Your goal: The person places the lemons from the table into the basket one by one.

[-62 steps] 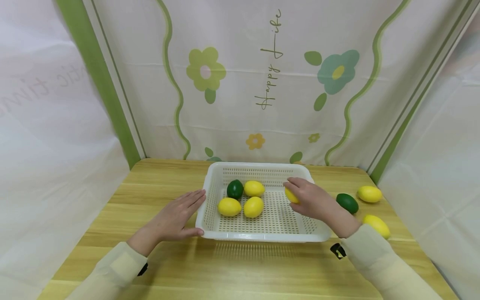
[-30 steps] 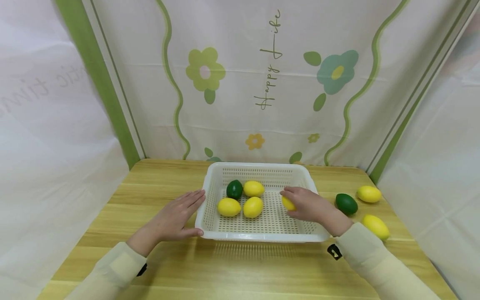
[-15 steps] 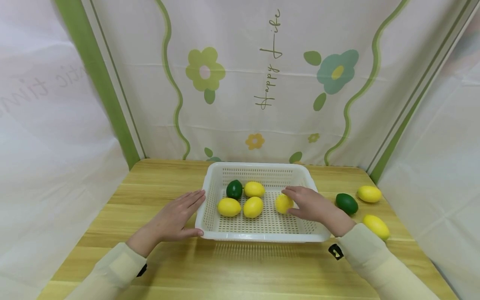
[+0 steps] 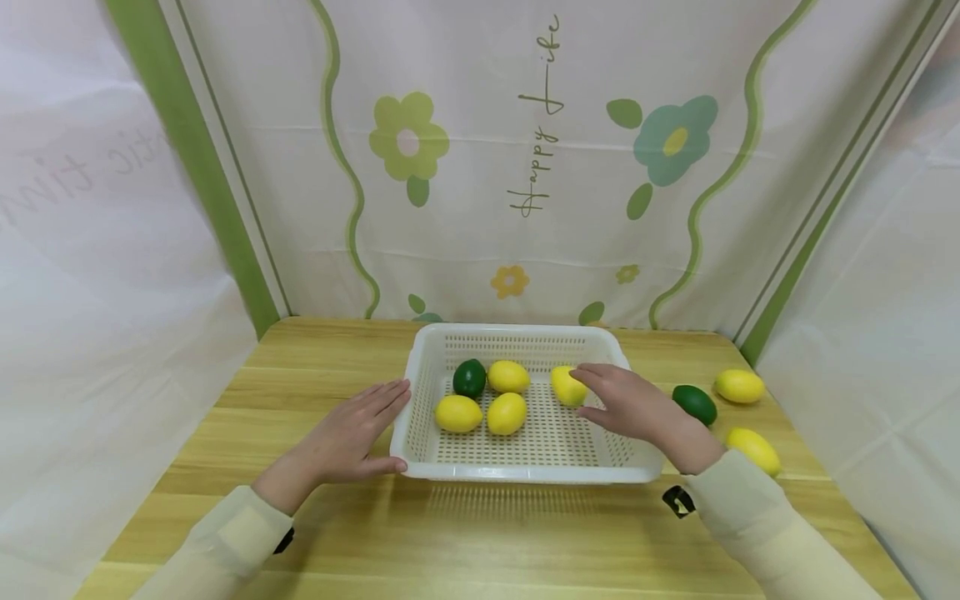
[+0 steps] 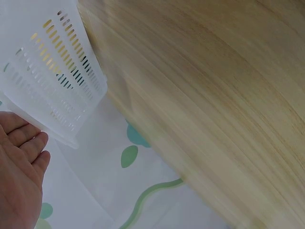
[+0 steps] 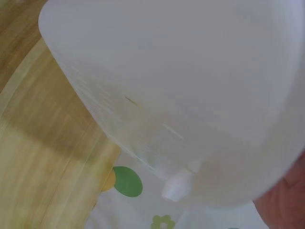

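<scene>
In the head view a white plastic basket (image 4: 536, 476) stands on the wooden table. Inside, at its left, lie a dark green lemon-shaped fruit (image 4: 469, 379) and three yellow lemons, one of them the front left lemon (image 4: 458, 414). My left hand (image 4: 352, 435) rests with straight fingers against the basket's left rim, also visible in the left wrist view. Over the basket's right side reaches my right hand (image 4: 633, 406), its fingers loosely spread beside another lemon (image 4: 566, 385). The fingertips overlap that lemon's right edge; contact cannot be told.
On the table right of the basket lie a green fruit (image 4: 695, 405), a yellow lemon (image 4: 739, 386) and a nearer lemon (image 4: 753, 452), partly behind the right sleeve (image 4: 757, 508). A printed curtain (image 4: 480, 208) hangs behind the table, with white cloth on both sides.
My right hand has lowered a lemon into the basket's right part and let go. That lemon now sits slightly farther back, and the hand has drawn a little right. My left hand stays put.
</scene>
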Demonstrator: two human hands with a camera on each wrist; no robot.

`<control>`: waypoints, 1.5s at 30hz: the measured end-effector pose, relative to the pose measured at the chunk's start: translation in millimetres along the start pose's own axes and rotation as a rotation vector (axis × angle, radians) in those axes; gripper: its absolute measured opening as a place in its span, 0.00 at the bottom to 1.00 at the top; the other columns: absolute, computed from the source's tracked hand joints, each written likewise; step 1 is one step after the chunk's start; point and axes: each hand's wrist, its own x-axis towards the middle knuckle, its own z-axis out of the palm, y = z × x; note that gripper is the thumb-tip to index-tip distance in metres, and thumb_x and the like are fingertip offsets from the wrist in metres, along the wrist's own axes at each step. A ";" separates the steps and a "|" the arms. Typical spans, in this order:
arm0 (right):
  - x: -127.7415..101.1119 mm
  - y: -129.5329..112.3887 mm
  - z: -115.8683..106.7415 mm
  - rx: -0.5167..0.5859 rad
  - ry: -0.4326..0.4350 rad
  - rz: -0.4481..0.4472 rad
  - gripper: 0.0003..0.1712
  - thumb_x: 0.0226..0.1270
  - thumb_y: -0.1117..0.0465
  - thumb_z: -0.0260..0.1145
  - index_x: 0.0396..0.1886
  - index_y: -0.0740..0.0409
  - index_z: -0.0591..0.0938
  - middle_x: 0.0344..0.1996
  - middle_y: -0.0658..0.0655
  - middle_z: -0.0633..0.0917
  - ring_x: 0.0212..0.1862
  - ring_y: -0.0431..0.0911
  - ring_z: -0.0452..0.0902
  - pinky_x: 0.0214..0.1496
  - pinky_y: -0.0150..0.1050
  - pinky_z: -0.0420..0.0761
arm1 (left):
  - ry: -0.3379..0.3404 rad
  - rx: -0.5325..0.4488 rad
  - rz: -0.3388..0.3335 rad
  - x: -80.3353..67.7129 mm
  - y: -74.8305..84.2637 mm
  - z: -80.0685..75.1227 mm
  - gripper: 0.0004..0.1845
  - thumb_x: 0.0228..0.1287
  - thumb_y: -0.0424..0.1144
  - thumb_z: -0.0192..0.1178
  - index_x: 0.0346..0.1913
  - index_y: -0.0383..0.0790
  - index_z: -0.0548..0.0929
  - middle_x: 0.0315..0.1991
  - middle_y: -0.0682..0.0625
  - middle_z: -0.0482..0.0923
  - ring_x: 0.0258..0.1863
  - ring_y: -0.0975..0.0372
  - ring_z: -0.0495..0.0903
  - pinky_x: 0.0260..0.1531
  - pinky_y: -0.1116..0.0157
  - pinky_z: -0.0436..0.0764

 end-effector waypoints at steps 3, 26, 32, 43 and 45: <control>-2.7 0.1 -3.3 0.004 0.011 0.012 0.33 0.57 0.58 0.75 0.59 0.69 0.76 0.57 0.67 0.78 0.57 0.60 0.75 0.55 0.53 0.79 | 0.001 -0.001 -0.002 -0.4 -0.1 0.2 0.51 0.63 0.72 0.46 0.68 0.26 0.66 0.70 0.36 0.62 0.69 0.47 0.62 0.66 0.50 0.64; -37.9 16.4 -29.8 -0.067 0.252 -0.042 0.35 0.49 0.63 0.79 0.56 0.73 0.76 0.51 0.72 0.80 0.50 0.65 0.78 0.47 0.58 0.80 | 0.019 0.008 0.004 0.0 1.6 -0.4 0.51 0.63 0.73 0.44 0.68 0.26 0.66 0.70 0.35 0.62 0.68 0.46 0.63 0.64 0.48 0.66; -51.1 22.7 -36.2 -0.090 0.303 -0.007 0.36 0.46 0.64 0.80 0.55 0.73 0.77 0.49 0.72 0.81 0.48 0.66 0.79 0.44 0.59 0.81 | 0.021 0.007 0.006 0.0 1.6 -0.6 0.52 0.63 0.73 0.44 0.68 0.25 0.66 0.69 0.35 0.63 0.68 0.46 0.63 0.64 0.48 0.66; -77.2 37.1 -42.8 -0.125 0.360 0.046 0.34 0.53 0.55 0.77 0.54 0.72 0.78 0.49 0.71 0.80 0.49 0.66 0.77 0.44 0.61 0.79 | 0.002 0.010 -0.008 -1.2 1.1 1.0 0.51 0.63 0.72 0.46 0.69 0.27 0.65 0.71 0.36 0.61 0.69 0.48 0.62 0.66 0.50 0.64; -82.1 39.6 -43.7 -0.130 0.354 0.063 0.33 0.57 0.53 0.75 0.55 0.72 0.77 0.50 0.72 0.80 0.49 0.67 0.77 0.45 0.62 0.79 | 0.006 0.009 -0.008 -1.2 1.2 1.1 0.51 0.63 0.72 0.46 0.69 0.27 0.65 0.70 0.36 0.61 0.69 0.48 0.62 0.66 0.49 0.64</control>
